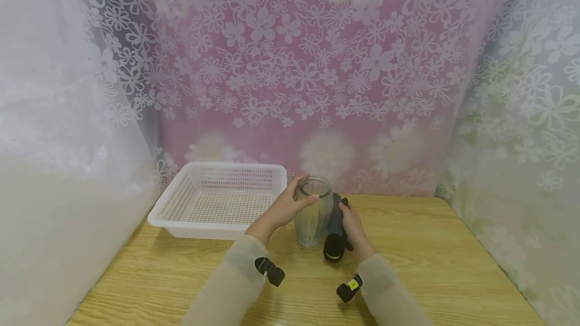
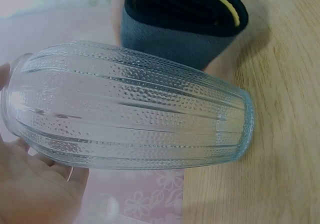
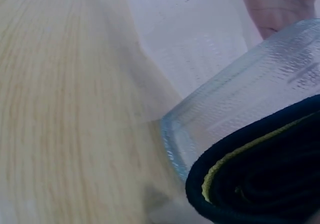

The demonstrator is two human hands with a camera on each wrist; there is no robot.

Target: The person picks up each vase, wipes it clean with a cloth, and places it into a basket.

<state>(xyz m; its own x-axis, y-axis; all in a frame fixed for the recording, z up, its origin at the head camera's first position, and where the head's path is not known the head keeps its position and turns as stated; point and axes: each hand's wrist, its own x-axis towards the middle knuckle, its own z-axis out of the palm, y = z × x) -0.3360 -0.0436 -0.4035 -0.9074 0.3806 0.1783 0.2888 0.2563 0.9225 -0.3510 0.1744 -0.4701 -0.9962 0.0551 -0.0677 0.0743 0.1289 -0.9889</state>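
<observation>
On the table (image 1: 435, 250), just to the right of the basket (image 1: 204, 230), a ribbed glass vase (image 1: 311, 223) stands nearly upright; I can't tell whether its base is resting or slightly raised. The person's left hand (image 1: 290, 206), on the basket side, grips it around the neck, thumb across the near side of the rim. Farther right from the basket, the right hand (image 1: 355, 228) holds a dark roll of cloth (image 1: 336, 225) right beside the glass, its yellow-edged end facing the person. Behind the basket hangs a flowered pink curtain (image 1: 312, 64).
</observation>
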